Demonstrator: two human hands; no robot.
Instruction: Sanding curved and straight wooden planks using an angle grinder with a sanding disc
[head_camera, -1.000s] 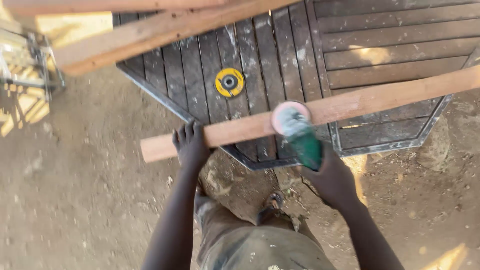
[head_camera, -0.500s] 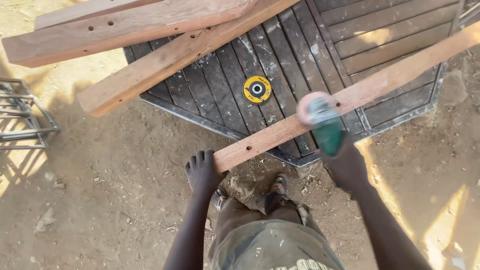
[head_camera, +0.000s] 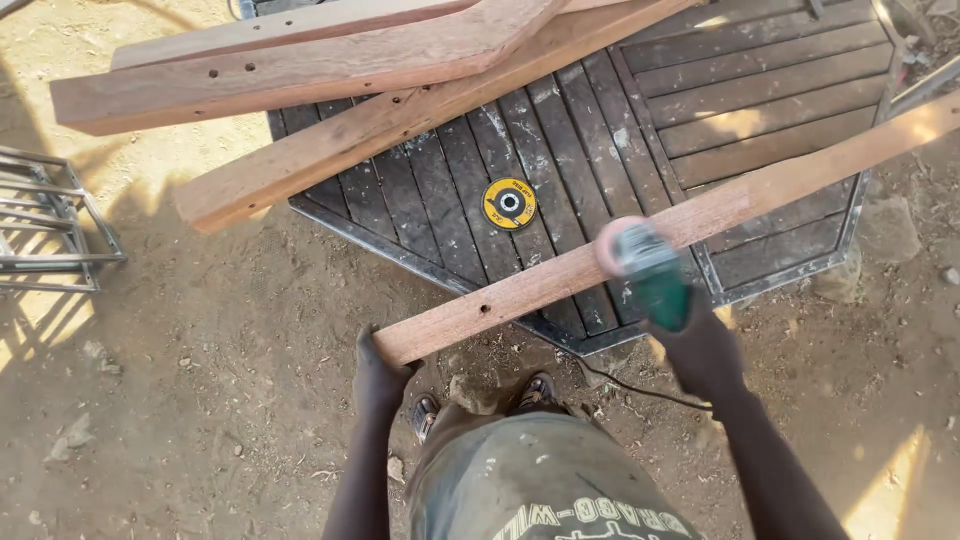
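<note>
A long reddish wooden plank (head_camera: 700, 215) lies slanted across a dark slatted hexagonal table top (head_camera: 700, 90). My left hand (head_camera: 378, 375) grips the plank's near end, which juts out past the table edge. My right hand (head_camera: 705, 345) holds a green angle grinder (head_camera: 650, 272) whose spinning, blurred disc rests on the plank's top face near its middle. A power cord (head_camera: 625, 388) trails from the grinder over the dirt.
A yellow and black grinding disc (head_camera: 509, 203) lies on the table. Two more thick timbers (head_camera: 330, 60) lie across the table's far left corner. A metal frame (head_camera: 45, 225) stands at the left. Sandy ground with stones lies all around; my feet (head_camera: 480, 400) stand below the plank.
My left hand has slid from the plank's top down to its near end. The view has shifted, and the grinder has stayed on the plank near its middle.
</note>
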